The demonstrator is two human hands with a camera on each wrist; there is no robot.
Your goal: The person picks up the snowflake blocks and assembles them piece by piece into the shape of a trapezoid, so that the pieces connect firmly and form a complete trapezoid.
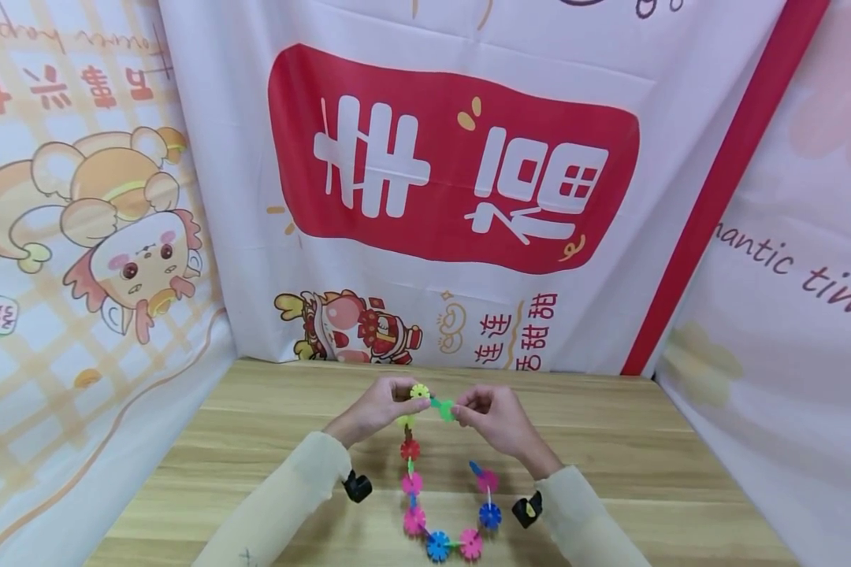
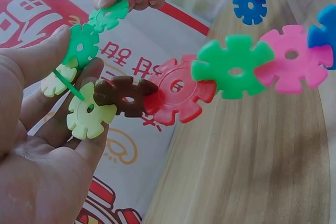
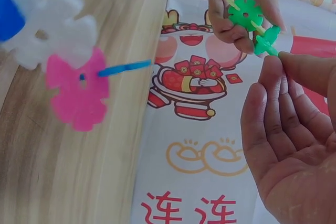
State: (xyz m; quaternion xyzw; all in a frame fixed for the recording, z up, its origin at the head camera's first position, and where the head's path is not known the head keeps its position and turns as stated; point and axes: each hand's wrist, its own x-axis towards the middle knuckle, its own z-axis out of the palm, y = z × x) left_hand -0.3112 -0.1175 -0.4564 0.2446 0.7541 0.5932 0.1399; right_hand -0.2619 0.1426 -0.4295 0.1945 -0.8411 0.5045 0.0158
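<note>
A chain of notched plastic snowflake discs, in several colors, hangs from my left hand [image 1: 379,408] and curves round in a U. Thumb and fingers of that hand pinch the chain near its upper end, at a green disc [image 2: 83,45]; pale yellow discs [image 2: 90,111] lie against the fingers. My right hand [image 1: 502,421] pinches the edge of the end green disc [image 2: 108,15], which joins the one at my left thumb. Further along come a brown disc [image 2: 126,97] and a red disc [image 1: 410,450]. A pink disc [image 3: 81,90] with a blue disc [image 3: 125,67] forms the other end.
Beneath the hands is a wooden table [image 1: 276,441]. A white cloth [image 1: 227,157] with red printing hangs behind it, and printed cloths stand at left [image 1: 113,283] and right [image 1: 766,339]. Each wrist wears a black camera; one is the left wrist camera [image 1: 358,487].
</note>
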